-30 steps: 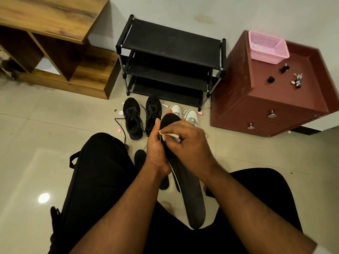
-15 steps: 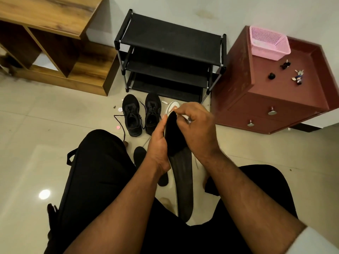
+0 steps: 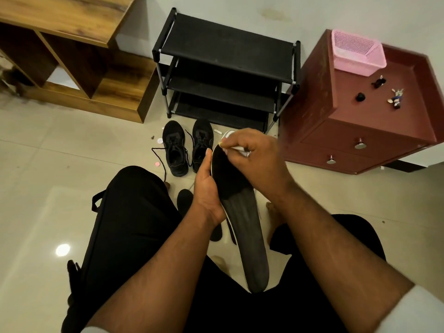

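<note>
My left hand [image 3: 207, 188] grips the black insole [image 3: 245, 227] above my lap. My right hand [image 3: 254, 159] pinches a white wipe [image 3: 242, 150] on its toe. If I rub too hard, the insole may bend and slip out.

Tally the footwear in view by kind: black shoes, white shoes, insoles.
Black shoes: 2
White shoes: 1 showing, mostly hidden behind the right hand, which pinches a white scrap
Insoles: 2, one gripped by the left hand, one on the floor
Total: 5
</note>
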Motion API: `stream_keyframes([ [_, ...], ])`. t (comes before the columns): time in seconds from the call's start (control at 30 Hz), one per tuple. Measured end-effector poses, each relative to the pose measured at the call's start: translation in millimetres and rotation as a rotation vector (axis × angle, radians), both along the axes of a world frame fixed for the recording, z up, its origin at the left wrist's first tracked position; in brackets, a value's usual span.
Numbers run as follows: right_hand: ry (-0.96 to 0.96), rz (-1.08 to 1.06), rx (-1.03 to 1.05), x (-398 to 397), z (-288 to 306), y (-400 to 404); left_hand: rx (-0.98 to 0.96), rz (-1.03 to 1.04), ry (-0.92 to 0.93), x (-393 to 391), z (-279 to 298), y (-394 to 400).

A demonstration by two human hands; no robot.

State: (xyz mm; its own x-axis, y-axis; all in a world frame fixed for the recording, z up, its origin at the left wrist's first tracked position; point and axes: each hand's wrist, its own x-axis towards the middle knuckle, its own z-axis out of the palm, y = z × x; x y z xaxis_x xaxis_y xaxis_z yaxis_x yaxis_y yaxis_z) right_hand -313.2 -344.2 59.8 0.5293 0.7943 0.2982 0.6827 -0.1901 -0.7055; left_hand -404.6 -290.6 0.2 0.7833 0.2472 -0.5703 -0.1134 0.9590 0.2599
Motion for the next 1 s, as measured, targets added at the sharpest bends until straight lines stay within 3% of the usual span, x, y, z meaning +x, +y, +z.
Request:
stream_keyframes([
  [0.1,-0.019,0.100,-0.055,-9.4,-5.1,5.0,-0.016,0.054,-0.056,0.5,0.2,-0.4],
  [0.27,0.027,0.231,-0.145,-36.5,-23.0,-26.3,-0.008,0.045,0.019,-5.5,-2.7,6.8],
  [0.4,-0.056,0.327,-0.214,-30.8,-19.8,-45.7,-0.034,0.099,0.038,-1.4,-2.5,10.4],
  [0.53,-0.194,0.240,-0.160,-9.3,-4.9,-30.0,0.011,0.046,-0.021,-3.5,-1.0,4.5],
  [0.7,-0.365,0.337,-0.228,12.3,-3.8,7.8,0.042,0.077,-0.037,-2.3,3.1,-2.1],
  [1.0,-0.226,0.091,-0.310,3.9,-43.0,-56.0,0.032,0.141,-0.005,2.2,-1.0,8.9],
])
